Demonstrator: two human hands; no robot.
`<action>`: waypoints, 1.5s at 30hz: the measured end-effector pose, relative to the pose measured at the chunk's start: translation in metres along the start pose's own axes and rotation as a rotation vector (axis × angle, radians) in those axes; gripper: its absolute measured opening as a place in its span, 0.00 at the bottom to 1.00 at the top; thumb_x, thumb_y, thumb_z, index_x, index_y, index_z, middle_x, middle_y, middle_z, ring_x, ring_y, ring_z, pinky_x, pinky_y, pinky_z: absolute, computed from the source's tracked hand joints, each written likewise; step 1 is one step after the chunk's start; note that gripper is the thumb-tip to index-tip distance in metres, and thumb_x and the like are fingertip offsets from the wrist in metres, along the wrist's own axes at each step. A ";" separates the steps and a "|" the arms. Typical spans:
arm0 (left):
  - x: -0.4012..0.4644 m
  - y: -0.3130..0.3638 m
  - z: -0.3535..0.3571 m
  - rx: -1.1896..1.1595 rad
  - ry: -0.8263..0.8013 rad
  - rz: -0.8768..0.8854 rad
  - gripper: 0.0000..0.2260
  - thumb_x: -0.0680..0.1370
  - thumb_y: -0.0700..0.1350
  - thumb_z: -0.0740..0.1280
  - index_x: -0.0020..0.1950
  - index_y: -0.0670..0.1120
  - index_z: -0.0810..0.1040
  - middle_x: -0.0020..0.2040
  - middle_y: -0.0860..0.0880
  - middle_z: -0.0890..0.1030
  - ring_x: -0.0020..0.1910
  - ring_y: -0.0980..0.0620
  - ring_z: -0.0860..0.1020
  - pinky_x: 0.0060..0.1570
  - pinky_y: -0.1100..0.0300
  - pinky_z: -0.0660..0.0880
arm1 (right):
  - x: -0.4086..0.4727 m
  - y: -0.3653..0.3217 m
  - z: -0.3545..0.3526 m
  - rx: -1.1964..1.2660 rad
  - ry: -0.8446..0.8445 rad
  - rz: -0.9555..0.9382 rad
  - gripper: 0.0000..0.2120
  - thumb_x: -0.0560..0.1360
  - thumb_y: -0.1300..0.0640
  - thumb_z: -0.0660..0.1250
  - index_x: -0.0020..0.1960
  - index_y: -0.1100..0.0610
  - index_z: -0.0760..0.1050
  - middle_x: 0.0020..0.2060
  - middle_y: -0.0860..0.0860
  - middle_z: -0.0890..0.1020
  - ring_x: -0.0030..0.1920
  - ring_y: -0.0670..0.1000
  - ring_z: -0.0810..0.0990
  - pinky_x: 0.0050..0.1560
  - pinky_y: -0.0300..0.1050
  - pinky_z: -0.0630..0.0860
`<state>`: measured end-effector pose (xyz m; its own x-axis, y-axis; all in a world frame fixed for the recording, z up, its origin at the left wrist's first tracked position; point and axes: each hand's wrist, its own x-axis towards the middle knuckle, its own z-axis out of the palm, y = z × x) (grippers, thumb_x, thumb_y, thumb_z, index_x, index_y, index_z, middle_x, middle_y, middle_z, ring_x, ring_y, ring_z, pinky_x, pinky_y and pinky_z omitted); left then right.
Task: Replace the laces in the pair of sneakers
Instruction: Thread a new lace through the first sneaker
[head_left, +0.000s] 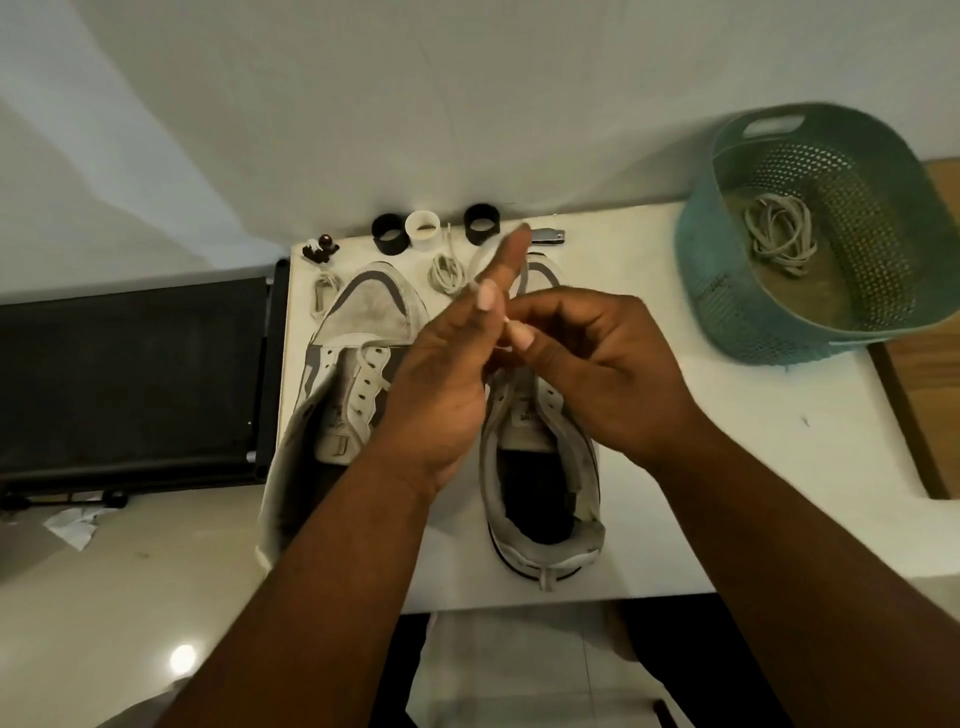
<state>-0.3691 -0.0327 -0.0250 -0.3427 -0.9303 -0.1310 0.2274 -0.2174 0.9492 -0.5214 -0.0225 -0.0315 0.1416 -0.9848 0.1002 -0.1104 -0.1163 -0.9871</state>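
A: What are the fingers doing?

B: The right hand (587, 364) pinches a white lace end (506, 325) between thumb and curled forefinger. The left hand (457, 364) stands edge-up beside it, fingers straight and close together, pointing away; it seems to touch the lace too, though the contact is hidden.

A: And the shoes?

B: 2 grey-and-white sneakers lie side by side on the white table (727, 467), toes pointing away. Both hands hover over the right sneaker (545, 499). The left sneaker (358, 338) has a lace only across its lowest eyelets.

A: Farther out?

B: 2 coiled laces: one (447, 273) between the toes, one (323, 293) left of them. Behind sit 2 black rings (388, 234), a white cup (423, 231) and a metal clip (545, 236). A teal basket (727, 280) at the right holds another bundled lace (779, 234).
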 end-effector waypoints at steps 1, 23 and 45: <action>0.000 -0.002 0.000 0.054 -0.011 -0.001 0.15 0.85 0.53 0.57 0.67 0.60 0.79 0.76 0.54 0.73 0.78 0.55 0.67 0.77 0.44 0.64 | 0.000 0.000 -0.001 0.000 0.007 0.002 0.07 0.80 0.61 0.69 0.56 0.61 0.83 0.47 0.54 0.87 0.47 0.55 0.87 0.51 0.62 0.83; 0.002 -0.010 -0.018 0.972 0.254 0.466 0.05 0.80 0.49 0.73 0.50 0.48 0.87 0.38 0.56 0.84 0.36 0.57 0.81 0.38 0.56 0.78 | 0.003 0.002 -0.021 -0.317 0.115 0.092 0.06 0.80 0.56 0.69 0.45 0.51 0.81 0.35 0.45 0.82 0.35 0.46 0.80 0.38 0.42 0.79; 0.009 -0.019 -0.028 0.982 0.114 0.326 0.02 0.76 0.46 0.73 0.46 0.52 0.86 0.40 0.60 0.82 0.40 0.60 0.81 0.42 0.67 0.74 | -0.008 -0.004 -0.016 -0.776 -0.140 0.330 0.21 0.65 0.38 0.78 0.49 0.45 0.73 0.40 0.43 0.79 0.40 0.44 0.78 0.38 0.43 0.76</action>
<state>-0.3511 -0.0456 -0.0521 -0.2981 -0.9342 0.1961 -0.5658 0.3384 0.7519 -0.5380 -0.0167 -0.0264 0.0983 -0.9647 -0.2442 -0.8026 0.0682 -0.5926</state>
